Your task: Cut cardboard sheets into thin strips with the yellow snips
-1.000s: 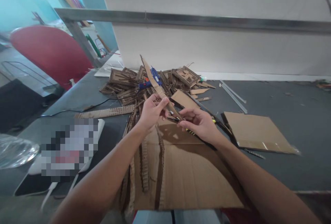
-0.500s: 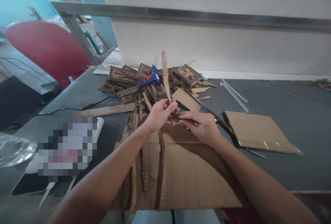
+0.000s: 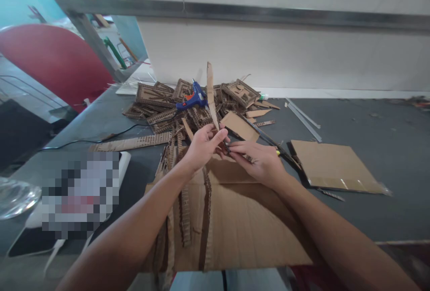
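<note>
A long, narrow cardboard strip stands up from my left hand, which is closed around its lower part. My right hand pinches the strip's dark lower end, close to the left fingers. A bit of yellow shows beside my right hand; what it belongs to is hidden. Both hands are above a large cardboard sheet at the front of the table. Several corrugated strips lie on the sheet's left part. Just beyond my hands, a blue glue gun rests on a heap of cardboard pieces.
To the right lie a flat cardboard piece with clear tape and two translucent glue sticks. On the left are a white device with a cable and a clear plastic object. A red chair stands beyond the table's left edge.
The view has shifted slightly, so everything sits a little further left and higher. Both hands keep their hold on the cardboard strip, with little other movement.
</note>
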Available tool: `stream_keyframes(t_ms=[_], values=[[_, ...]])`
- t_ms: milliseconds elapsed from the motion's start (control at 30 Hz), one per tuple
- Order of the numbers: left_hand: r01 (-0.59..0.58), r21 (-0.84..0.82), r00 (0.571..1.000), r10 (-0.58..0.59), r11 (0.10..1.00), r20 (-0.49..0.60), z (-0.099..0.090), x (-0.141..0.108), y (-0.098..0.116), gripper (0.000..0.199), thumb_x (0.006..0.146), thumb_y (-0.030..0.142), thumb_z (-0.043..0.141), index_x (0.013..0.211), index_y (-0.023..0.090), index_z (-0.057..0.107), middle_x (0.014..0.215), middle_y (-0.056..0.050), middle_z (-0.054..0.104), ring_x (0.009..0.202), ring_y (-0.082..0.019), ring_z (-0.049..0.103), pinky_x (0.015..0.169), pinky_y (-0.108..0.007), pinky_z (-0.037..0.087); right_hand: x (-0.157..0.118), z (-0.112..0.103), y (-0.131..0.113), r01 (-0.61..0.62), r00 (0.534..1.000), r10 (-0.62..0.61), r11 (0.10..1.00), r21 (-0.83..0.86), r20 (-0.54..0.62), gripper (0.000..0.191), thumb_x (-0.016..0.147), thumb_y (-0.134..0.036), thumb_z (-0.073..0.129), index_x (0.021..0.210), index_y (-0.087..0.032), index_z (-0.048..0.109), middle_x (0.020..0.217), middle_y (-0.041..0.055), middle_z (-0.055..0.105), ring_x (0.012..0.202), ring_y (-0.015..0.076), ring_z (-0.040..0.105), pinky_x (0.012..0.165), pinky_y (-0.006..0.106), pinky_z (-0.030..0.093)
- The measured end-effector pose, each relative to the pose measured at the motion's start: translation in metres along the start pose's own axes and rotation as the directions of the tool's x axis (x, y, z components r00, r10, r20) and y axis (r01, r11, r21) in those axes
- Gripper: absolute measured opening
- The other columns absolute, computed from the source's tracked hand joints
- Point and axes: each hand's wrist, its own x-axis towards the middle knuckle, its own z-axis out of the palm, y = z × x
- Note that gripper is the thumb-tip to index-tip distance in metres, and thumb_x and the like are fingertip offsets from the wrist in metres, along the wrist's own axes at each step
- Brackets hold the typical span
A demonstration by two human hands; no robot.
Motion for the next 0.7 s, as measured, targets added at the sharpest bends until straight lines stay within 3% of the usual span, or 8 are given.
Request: stream_keyframes(t_ms=[233, 500, 700], values=[[-0.002, -0.009, 1.000, 0.002, 1.000, -0.007, 0.0001, 0.0011, 0.0000, 0.051, 0.075, 0.046, 0.079, 0.107, 0.013, 0.056, 0.072, 0.000, 0.066, 0.047, -0.010, 0.060, 0.039, -0.021, 0.052, -0.0004, -0.0016, 0.0009, 0.008, 0.999, -0.006, 0.999, -0.037, 0.053, 0.018, 0.097, -0.018, 0.054, 0.105, -0.023, 0.068, 0.109, 0.0062, 0.076, 0.099, 0.0185, 0.073, 0.086, 0.032, 0.061], [0.004, 0.002, 1.000, -0.004, 1.000, 0.001, 0.0020, -0.0007, 0.0005, 0.045, 0.078, 0.043, 0.077, 0.106, 0.013, 0.058, 0.072, 0.000, 0.066, 0.048, -0.010, 0.061, 0.041, -0.021, 0.053, 0.0024, -0.0018, -0.0024, -0.013, 0.999, 0.014, 0.999, -0.052, 0.031, 0.019, 0.093, -0.013, 0.052, 0.099, -0.024, 0.066, 0.101, 0.0055, 0.076, 0.090, 0.0172, 0.073, 0.081, 0.028, 0.059], [-0.042, 0.082, 0.999, 0.043, 0.996, -0.018, 0.0024, 0.0003, -0.0013, 0.045, 0.075, 0.047, 0.079, 0.100, 0.014, 0.064, 0.092, -0.008, 0.075, 0.058, -0.012, 0.067, 0.049, -0.023, 0.058, 0.0020, -0.0005, -0.0028, -0.024, 0.999, 0.022, 0.998, -0.052, -0.028, 0.017, 0.091, -0.014, 0.054, 0.094, -0.024, 0.066, 0.096, 0.0044, 0.077, 0.086, 0.0169, 0.074, 0.080, 0.028, 0.059]])
